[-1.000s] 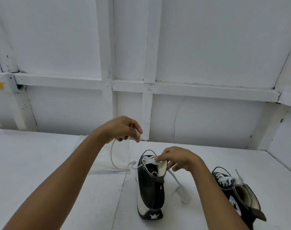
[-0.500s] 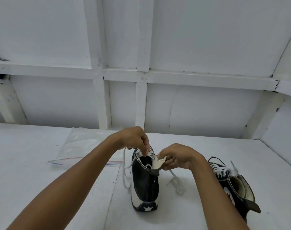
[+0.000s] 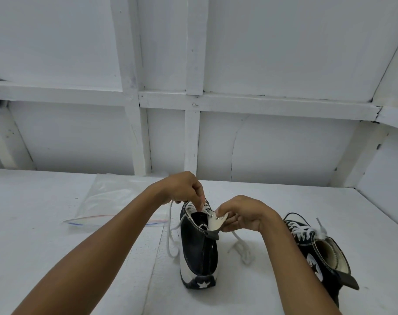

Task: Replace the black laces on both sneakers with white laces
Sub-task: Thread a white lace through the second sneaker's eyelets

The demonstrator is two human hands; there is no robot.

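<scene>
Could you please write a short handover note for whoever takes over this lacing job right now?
Left hand: pinches the white lace at the top eyelets of the middle sneaker.
Right hand: holds that sneaker's eyelet flap folded outward.
The other sneaker stands to the right on the table, white lace in, ends loose. A clear bag lies behind on the left.
Done: both sneakers carry white laces; no black lace in view.
Left: probably the last top eyelets, then tying.

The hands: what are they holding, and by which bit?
The left hand pinches the white lace close to the top eyelets. The right hand pinches the middle sneaker by its folded-out top edge.
</scene>
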